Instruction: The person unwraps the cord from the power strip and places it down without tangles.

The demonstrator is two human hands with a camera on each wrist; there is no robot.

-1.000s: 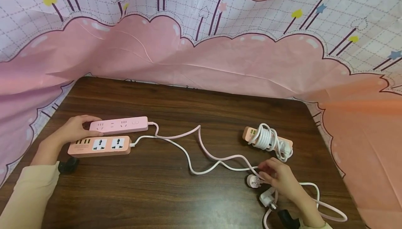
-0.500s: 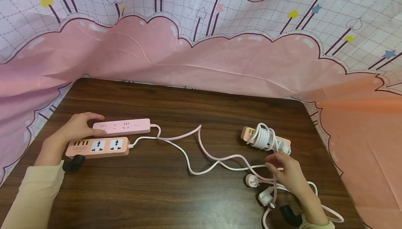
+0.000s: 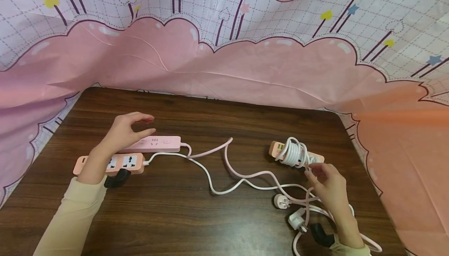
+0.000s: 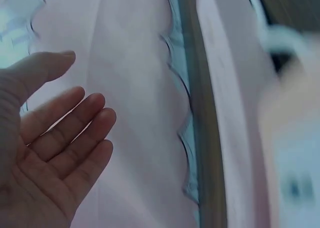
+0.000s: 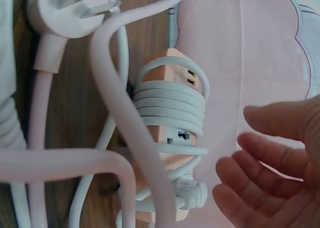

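Note:
My left hand (image 3: 128, 131) hovers over the left part of a pink power strip (image 3: 172, 143), thumb and fingers spread with nothing between them. In the left wrist view its fingers (image 4: 75, 120) are loosely extended. Just in front of the pink strip lies a peach power strip (image 3: 136, 162) with white sockets, partly hidden by the left wrist. At the right, my right hand (image 3: 329, 188) is over the cords, its fingertips beside a second peach power strip (image 3: 296, 154) wrapped in its own white cord. The right wrist view shows that hand (image 5: 275, 173) relaxed and holding nothing.
A pink cord (image 3: 259, 175) and a white cord (image 3: 221, 193) cross over the dark wooden table (image 3: 175, 221). Their ends, a round pink plug (image 3: 281, 201) and a white plug (image 3: 297, 220), lie near the right forearm. A patterned curtain (image 3: 210, 73) surrounds the table's back and sides.
My left hand has moved right and lifted off the pink power strip, which has slid slightly right. My right hand has moved away from the cords, up and right towards the wrapped strip.

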